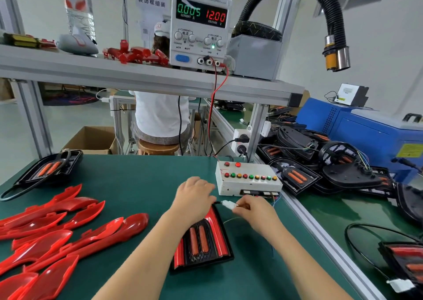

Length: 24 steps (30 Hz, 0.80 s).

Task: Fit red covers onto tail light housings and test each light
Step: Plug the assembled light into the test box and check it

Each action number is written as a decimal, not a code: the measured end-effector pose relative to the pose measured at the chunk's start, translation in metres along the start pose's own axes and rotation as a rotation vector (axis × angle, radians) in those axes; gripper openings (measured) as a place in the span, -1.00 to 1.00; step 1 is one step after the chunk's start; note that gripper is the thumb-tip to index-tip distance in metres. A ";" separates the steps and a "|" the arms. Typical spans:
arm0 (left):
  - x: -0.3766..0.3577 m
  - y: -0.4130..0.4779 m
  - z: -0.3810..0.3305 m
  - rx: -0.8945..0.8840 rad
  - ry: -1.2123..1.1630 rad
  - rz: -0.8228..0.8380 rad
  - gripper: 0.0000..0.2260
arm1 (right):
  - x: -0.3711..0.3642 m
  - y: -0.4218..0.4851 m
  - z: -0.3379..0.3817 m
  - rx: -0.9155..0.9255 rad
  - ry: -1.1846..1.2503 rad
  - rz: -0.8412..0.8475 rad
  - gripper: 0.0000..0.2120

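A black tail light housing [202,244] with a red cover fitted along its edges lies on the green mat in front of me. My left hand [194,200] rests on its far end, fingers laid flat. My right hand [253,210] pinches the white connector [227,204] on the housing's cable, just below the white test box [247,178] with its row of coloured buttons. Several loose red covers [57,235] are piled at the left. The power supply [201,29] on the shelf reads 12.00 V.
Another housing [49,169] lies at the far left of the mat. A heap of black housings [320,162] sits right of the test box, and one more with a cover [405,260] at the lower right. A black hose [329,25] hangs overhead. A person sits behind the bench.
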State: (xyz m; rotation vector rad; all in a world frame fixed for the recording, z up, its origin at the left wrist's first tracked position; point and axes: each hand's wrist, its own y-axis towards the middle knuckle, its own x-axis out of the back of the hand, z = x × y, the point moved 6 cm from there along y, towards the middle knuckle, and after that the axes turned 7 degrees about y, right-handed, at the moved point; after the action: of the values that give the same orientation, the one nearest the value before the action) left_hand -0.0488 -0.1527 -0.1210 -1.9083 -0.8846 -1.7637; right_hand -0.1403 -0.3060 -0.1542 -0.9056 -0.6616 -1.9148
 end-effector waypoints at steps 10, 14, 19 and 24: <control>-0.014 0.026 -0.020 -0.233 -0.282 0.199 -0.85 | 0.008 -0.016 0.004 0.187 -0.075 -0.052 -0.83; -0.012 0.028 -0.021 -0.247 -0.260 0.193 -0.84 | 0.011 -0.019 0.003 0.124 -0.114 -0.031 -0.80; -0.006 0.028 0.010 -0.143 -0.289 0.194 -0.87 | 0.031 -0.024 -0.028 -0.073 -0.131 0.007 -0.82; -0.003 0.020 0.028 -0.125 -0.346 0.297 -0.81 | 0.047 -0.035 -0.056 -0.205 -0.478 0.009 -0.74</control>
State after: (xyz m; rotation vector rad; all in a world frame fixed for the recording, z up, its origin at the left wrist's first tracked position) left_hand -0.0143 -0.1491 -0.1252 -2.3332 -0.5674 -1.3684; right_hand -0.2051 -0.3546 -0.1522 -1.5195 -0.7396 -1.7903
